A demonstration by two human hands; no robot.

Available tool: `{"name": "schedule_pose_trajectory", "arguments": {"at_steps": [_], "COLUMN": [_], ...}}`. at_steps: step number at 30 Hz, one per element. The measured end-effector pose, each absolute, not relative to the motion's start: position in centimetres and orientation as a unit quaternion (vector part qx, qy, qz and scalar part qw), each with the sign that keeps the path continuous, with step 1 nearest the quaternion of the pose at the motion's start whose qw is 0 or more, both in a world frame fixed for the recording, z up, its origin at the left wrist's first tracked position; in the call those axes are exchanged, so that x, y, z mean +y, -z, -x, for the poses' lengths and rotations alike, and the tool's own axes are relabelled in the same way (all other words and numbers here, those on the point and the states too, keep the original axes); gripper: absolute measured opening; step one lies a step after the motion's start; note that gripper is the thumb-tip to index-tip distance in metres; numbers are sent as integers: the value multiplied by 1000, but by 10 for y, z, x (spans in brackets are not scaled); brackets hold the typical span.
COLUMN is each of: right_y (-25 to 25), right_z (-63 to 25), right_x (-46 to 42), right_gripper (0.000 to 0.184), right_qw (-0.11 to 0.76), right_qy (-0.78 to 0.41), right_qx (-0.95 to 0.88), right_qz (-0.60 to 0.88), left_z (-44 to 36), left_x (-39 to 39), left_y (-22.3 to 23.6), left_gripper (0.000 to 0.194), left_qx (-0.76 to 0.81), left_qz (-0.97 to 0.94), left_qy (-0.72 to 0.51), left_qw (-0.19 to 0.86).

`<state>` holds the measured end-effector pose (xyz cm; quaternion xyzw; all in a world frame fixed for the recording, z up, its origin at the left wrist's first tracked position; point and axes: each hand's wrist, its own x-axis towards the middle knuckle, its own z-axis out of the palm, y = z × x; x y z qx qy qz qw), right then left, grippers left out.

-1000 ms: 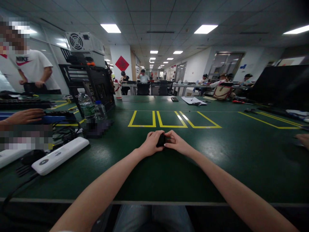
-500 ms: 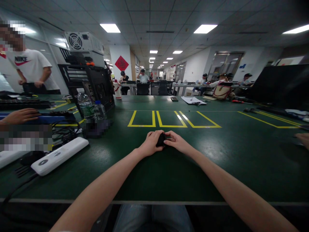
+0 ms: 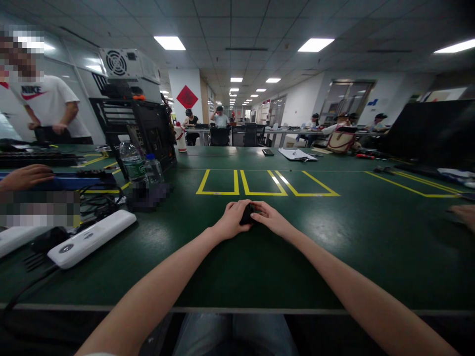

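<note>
Close to the middle of the green table [image 3: 237, 277], a small black object [image 3: 246, 215] sits between my two hands. Its exact kind is hard to make out, as fingers cover much of it. My left hand [image 3: 233, 217] wraps it from the left, thumb below and fingers over the top. From the right, my right hand [image 3: 269, 216] pinches its other side with thumb and fingertips. Both hands rest low, at or just above the tabletop. Beyond them lie yellow tape outlines [image 3: 260, 194].
To the left are a white power strip [image 3: 92, 239], dark cables, plastic bottles [image 3: 131, 160] and an open computer case [image 3: 156, 131]. A clipboard [image 3: 297, 154] and a dark phone-like item [image 3: 267, 152] lie farther back. Other people's hands [image 3: 27, 177] show at the left and right edges.
My right fingers have shifted slightly around the black object, which looks turned a little. My left hand stays in place. The neighbour's hand at left has moved slightly left.
</note>
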<state>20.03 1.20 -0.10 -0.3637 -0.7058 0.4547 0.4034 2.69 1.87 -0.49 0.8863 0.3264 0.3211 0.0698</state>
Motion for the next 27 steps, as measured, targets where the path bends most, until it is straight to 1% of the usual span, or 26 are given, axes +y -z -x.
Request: {"name": "schedule_pose_trajectory", "arguments": {"at_steps": [3, 6, 9, 11, 14, 17, 20, 22, 23, 27], "right_y": [-2, -4, -4, -2, -1, -2, -6, -8, -8, -3], "right_z": [-202, -203, -201, -200, -199, -201, -203, -203, -203, -200], "right_x": [10, 8, 7, 8, 10, 10, 7, 6, 5, 8], "right_gripper": [31, 33, 23, 20, 25, 30, 31, 33, 33, 21], "right_qw": [382, 386, 402, 414, 414, 395, 373, 373, 378, 412], "right_qy": [-473, -477, -470, -460, -445, -450, -473, -478, -477, -464], "right_qx": [-718, -720, -711, -706, -704, -704, -713, -719, -719, -709], "right_qz": [338, 325, 335, 344, 366, 381, 358, 340, 335, 336], "left_z": [-27, -27, -27, -27, -27, -27, -27, -27, -27, -27], "left_x": [18, 16, 15, 14, 15, 15, 15, 15, 15, 15], "left_y": [4, 2, 0, 0, 0, 1, 1, 1, 1, 1], "left_gripper": [64, 63, 63, 63, 63, 64, 64, 64, 64, 64], "left_qx": [327, 329, 330, 329, 332, 331, 333, 334, 332, 331], "left_qz": [-887, -887, -886, -886, -885, -885, -885, -885, -886, -885], "left_qy": [-317, -314, -313, -313, -315, -315, -314, -313, -313, -316], "left_qw": [75, 81, 88, 91, 91, 87, 87, 87, 87, 81]}}
